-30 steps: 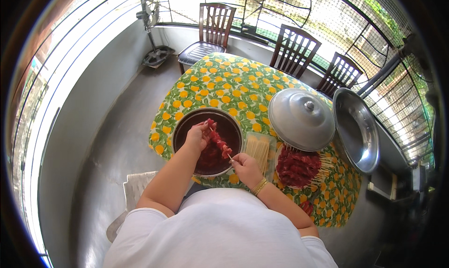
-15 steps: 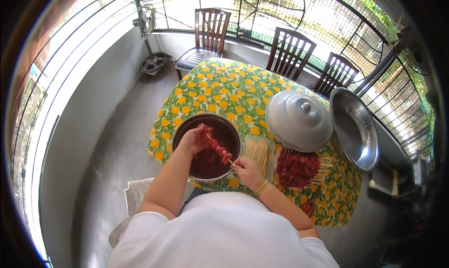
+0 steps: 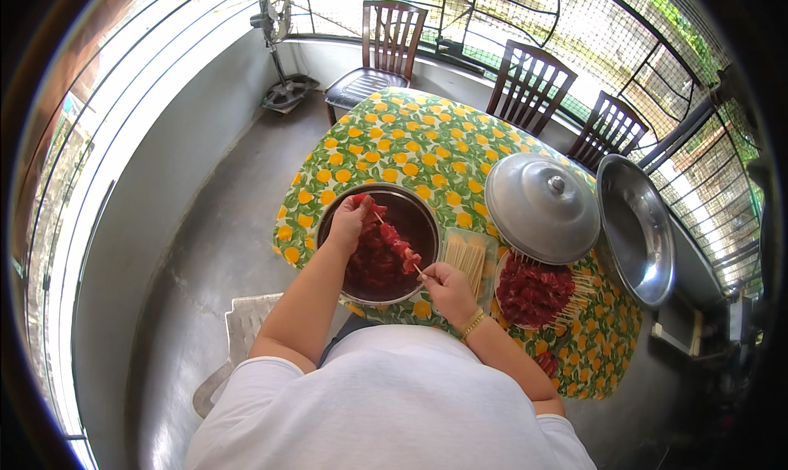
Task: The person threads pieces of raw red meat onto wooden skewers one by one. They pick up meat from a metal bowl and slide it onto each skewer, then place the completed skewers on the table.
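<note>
Over a large round pot (image 3: 437, 252) of raw red meat (image 3: 373, 265), my two hands work at a bamboo skewer (image 3: 419, 269) with meat pieces threaded along it. My right hand (image 3: 447, 291), wearing a gold bracelet, pinches the skewer's lower end beside the pot's right rim. At the skewer's upper end, my left hand (image 3: 346, 226) is closed on a red piece of meat (image 3: 363, 201). A short bare length of stick shows between that piece and the threaded meat. Just right of the pot lies a clear container (image 3: 487, 273) of bare bamboo skewers (image 3: 465, 261).
A plate heaped with skewered meat (image 3: 538, 291) stands at the right, stick ends pointing outward. Behind it are a domed metal lid (image 3: 542, 207) and a tilted steel basin (image 3: 636, 228). Chairs (image 3: 532, 84) line the far side of the lemon-patterned tablecloth (image 3: 394, 146); a fan (image 3: 279, 51) stands far left.
The whole view has shifted, so the table sits slightly farther right. Near my left hand, a bare stretch of the skewer's upper end now shows. Both hands stay over or beside the pot.
</note>
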{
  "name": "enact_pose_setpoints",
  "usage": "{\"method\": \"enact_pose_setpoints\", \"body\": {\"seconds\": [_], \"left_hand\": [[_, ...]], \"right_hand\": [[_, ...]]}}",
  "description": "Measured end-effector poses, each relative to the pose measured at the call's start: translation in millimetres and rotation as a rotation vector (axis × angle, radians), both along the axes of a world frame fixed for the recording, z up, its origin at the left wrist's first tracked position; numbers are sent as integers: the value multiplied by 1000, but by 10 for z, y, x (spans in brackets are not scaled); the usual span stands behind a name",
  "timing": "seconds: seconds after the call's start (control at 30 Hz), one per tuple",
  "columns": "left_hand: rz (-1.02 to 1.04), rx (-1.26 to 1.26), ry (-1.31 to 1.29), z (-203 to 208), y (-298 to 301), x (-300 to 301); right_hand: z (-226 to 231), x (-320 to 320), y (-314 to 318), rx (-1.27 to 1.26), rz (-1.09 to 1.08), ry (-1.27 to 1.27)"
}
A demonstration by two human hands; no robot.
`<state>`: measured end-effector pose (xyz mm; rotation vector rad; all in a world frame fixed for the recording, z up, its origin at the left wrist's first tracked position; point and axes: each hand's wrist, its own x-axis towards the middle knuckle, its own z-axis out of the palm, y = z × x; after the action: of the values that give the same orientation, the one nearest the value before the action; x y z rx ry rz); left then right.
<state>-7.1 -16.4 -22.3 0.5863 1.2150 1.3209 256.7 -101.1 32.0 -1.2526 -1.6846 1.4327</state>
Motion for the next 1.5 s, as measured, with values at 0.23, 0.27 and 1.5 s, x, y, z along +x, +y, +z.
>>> {"method": "enact_pose_setpoints", "body": {"seconds": [0.23,0.27,1.5], "left_hand": [[5,103,199,14,14,101],[-4,92,208,27,19,94],[126,-120,-360,315,-6,166]], "right_hand": [[-76,-2,9,28,-17,-6],[-92,4,9,35,-18,-4],[-176,-84,86,-114,-12,126]]}}
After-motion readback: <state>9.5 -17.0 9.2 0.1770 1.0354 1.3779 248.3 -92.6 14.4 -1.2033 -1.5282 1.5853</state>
